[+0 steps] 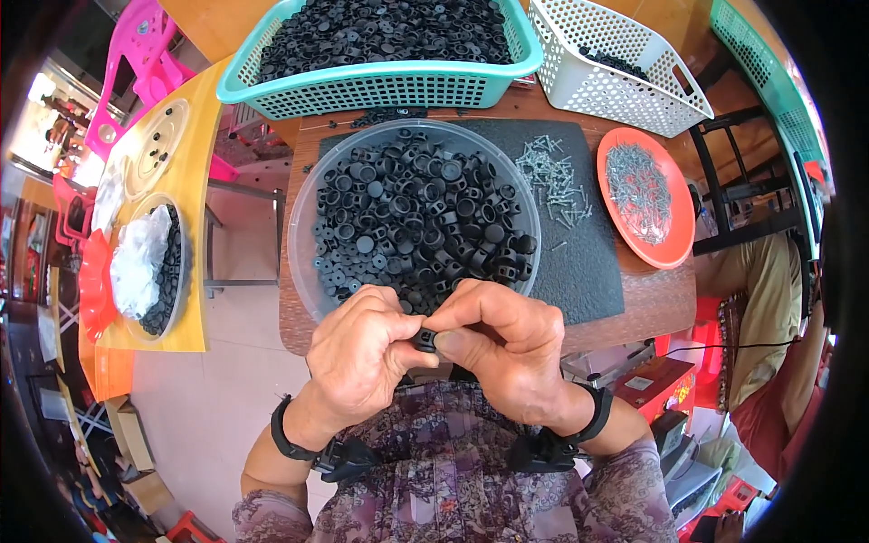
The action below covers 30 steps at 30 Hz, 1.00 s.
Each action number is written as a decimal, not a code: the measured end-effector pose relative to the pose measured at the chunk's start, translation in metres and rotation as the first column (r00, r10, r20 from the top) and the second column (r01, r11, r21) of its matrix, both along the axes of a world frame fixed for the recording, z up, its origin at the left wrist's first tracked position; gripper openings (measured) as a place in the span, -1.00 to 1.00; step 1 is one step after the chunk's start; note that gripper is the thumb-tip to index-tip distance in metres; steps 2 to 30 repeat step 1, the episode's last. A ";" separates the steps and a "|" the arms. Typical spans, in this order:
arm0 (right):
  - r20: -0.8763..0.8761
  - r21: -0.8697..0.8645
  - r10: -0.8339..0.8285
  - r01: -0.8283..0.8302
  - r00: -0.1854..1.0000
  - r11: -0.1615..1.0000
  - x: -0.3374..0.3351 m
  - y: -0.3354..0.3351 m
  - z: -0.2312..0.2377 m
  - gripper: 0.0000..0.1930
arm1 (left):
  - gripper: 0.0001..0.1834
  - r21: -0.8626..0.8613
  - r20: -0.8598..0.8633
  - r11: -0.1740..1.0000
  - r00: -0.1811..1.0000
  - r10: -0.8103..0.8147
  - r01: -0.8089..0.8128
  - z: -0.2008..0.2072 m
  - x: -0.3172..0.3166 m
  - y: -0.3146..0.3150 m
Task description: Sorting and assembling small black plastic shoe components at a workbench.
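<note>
Between my two hands, just in front of the near rim of a clear round tub [303,262], I hold a small black plastic part [424,339]. My left hand [362,348] pinches it from the left with thumb and fingers. From the right, the thumb and forefinger of my right hand [502,348] close on the same part. Fingers cover most of it, so its full shape is hidden. Inside the tub lie many loose black plastic parts [407,208], some cap-shaped, some like small flat discs.
Metal screws [552,181] lie scattered on a dark mat [588,281]; more fill an orange-red plate [677,240]. Behind stand a teal basket [389,90] of black parts and a white basket [625,95]. A yellow table [195,299] is left; another person's leg [760,308] shows right.
</note>
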State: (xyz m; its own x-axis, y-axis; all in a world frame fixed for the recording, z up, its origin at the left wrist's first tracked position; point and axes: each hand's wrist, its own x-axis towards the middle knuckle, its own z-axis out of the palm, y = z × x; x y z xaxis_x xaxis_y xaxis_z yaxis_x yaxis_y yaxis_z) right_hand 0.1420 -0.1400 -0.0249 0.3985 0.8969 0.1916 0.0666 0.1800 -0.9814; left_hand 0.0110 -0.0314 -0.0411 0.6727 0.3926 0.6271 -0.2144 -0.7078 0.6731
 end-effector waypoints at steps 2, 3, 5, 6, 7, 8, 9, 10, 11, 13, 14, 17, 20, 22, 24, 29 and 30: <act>0.001 0.005 -0.001 0.001 1.000 1.000 0.000 -0.001 -0.002 -0.87 | -0.66 0.012 -0.099 1.000 0.995 -0.014 0.015 0.001 -0.005 0.000; 0.001 0.005 -0.001 0.001 1.000 1.000 0.000 -0.001 -0.002 -0.87 | -0.66 0.012 -0.099 1.000 0.995 -0.014 0.015 0.001 -0.005 0.000; 0.001 0.005 -0.001 0.001 1.000 1.000 0.000 -0.001 -0.002 -0.87 | -0.66 0.012 -0.099 1.000 0.995 -0.014 0.015 0.001 -0.005 0.000; 0.001 0.005 -0.001 0.001 1.000 1.000 0.000 -0.001 -0.002 -0.87 | -0.66 0.012 -0.099 1.000 0.995 -0.014 0.015 0.001 -0.005 0.000; 0.001 0.005 -0.001 0.001 1.000 1.000 0.000 -0.001 -0.002 -0.87 | -0.66 0.012 -0.099 1.000 0.995 -0.014 0.015 0.001 -0.005 0.000; 0.001 0.005 -0.001 0.001 1.000 1.000 0.000 -0.001 -0.002 -0.87 | -0.66 0.012 -0.099 1.000 0.995 -0.014 0.015 0.001 -0.005 0.000; 0.001 0.005 -0.001 0.001 1.000 1.000 0.000 -0.001 -0.002 -0.87 | -0.66 0.012 -0.099 1.000 0.995 -0.014 0.015 0.001 -0.005 0.000; 0.001 0.005 -0.001 0.001 1.000 1.000 0.000 -0.001 -0.002 -0.87 | -0.66 0.012 -0.099 1.000 0.995 -0.014 0.015 0.001 -0.005 0.000; 0.001 0.005 -0.001 0.001 1.000 1.000 0.000 -0.001 -0.002 -0.87 | -0.66 0.012 -0.099 1.000 0.995 -0.014 0.015 0.001 -0.005 0.000; 0.001 0.005 -0.001 0.001 1.000 1.000 0.000 -0.001 -0.002 -0.87 | -0.66 0.012 -0.099 1.000 0.995 -0.014 0.015 0.001 -0.005 0.000; 0.001 0.005 -0.001 0.001 1.000 1.000 0.000 -0.001 -0.002 -0.87 | -0.66 0.012 -0.099 1.000 0.995 -0.014 0.015 0.001 -0.005 0.000; 0.001 0.005 -0.001 0.001 1.000 1.000 0.000 -0.001 -0.002 -0.87 | -0.66 0.012 -0.099 1.000 0.995 -0.014 0.015 0.001 -0.005 0.000; 0.001 0.005 -0.001 0.001 1.000 1.000 0.000 -0.001 -0.002 -0.87 | -0.66 0.012 -0.099 1.000 0.995 -0.014 0.015 0.001 -0.005 0.000; 0.001 0.005 -0.001 0.001 1.000 1.000 0.000 -0.001 -0.002 -0.87 | -0.66 0.012 -0.099 1.000 0.995 -0.014 0.015 0.001 -0.005 0.000; 0.001 0.005 -0.001 0.001 1.000 1.000 0.000 -0.001 -0.002 -0.87 | -0.66 0.012 -0.099 1.000 0.995 -0.014 0.015 0.001 -0.005 0.000; 0.001 0.005 -0.001 0.001 1.000 1.000 0.000 -0.001 -0.002 -0.87 | -0.66 0.012 -0.099 1.000 0.995 -0.014 0.015 0.001 -0.005 0.000; 0.001 0.005 -0.001 0.001 1.000 1.000 0.000 -0.001 -0.002 -0.87 | -0.66 0.012 -0.099 1.000 0.995 -0.014 0.015 0.001 -0.005 0.000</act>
